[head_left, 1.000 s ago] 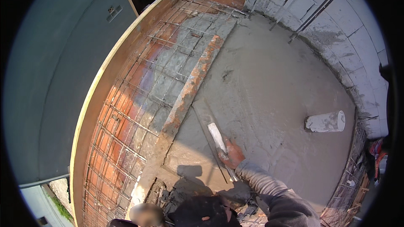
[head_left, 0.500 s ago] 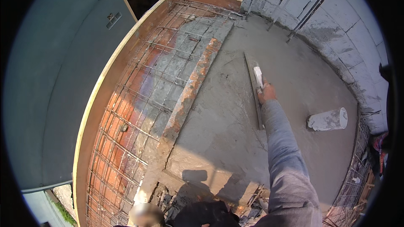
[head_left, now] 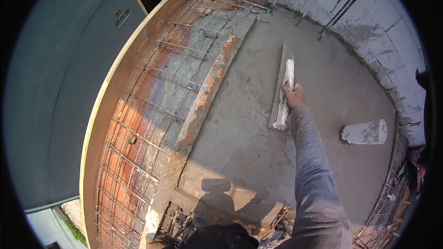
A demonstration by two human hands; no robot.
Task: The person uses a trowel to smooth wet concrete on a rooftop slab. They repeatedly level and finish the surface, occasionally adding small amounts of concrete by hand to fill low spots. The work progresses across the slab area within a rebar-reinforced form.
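My right hand (head_left: 296, 96) is closed round the white handle (head_left: 290, 68) of a long plastering float. Its narrow grey blade (head_left: 278, 99) lies on the wet grey concrete (head_left: 240, 110), pointing away from me and looking nearly flat, slightly tilted. Smoothed concrete spreads on both sides of the tool, rougher on the left. A white, cement-smeared pipe (head_left: 362, 133) sticks out of the concrete to the right of my sleeved forearm. My left hand does not show.
An orange, cement-stained board (head_left: 210, 90) edges the concrete on the left. Beyond it lies a rebar grid (head_left: 166, 71) inside wooden formwork (head_left: 105, 99). Steel bars (head_left: 348, 5) rise by the block wall (head_left: 369, 32) at back right. Rubble (head_left: 182, 223) lies near me.
My right hand has shifted the float slightly right and turned it, so more of the white handle shows. The view has tilted a little downward.
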